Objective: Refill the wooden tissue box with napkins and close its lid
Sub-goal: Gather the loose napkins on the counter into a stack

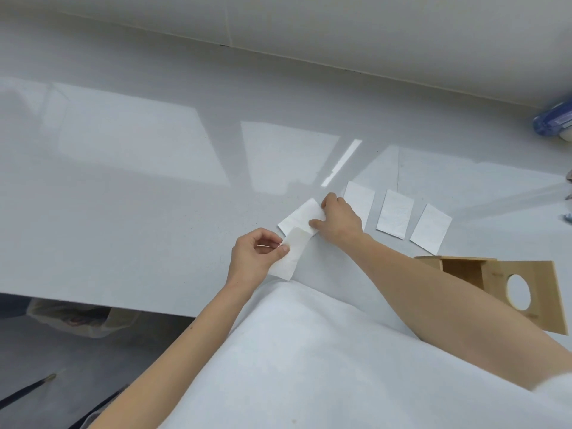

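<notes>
A white napkin (298, 230) lies partly folded on the grey counter (123, 196). My left hand (255, 258) pinches its near end between thumb and fingers and lifts it slightly. My right hand (339, 219) presses its far end flat against the counter. Three folded white napkins lie in a row to the right: one (360, 199), a second (395, 213) and a third (431, 229). The wooden tissue box (464, 269) stands open at the right, its lid (535, 297), which has a round hole, swung out toward me.
A blue and white bottle (554, 120) lies at the far right by the wall. Part of a clear object shows at the right edge. Below the counter's near left edge stands a bin with a plastic liner (83, 317). My white apron fills the lower middle.
</notes>
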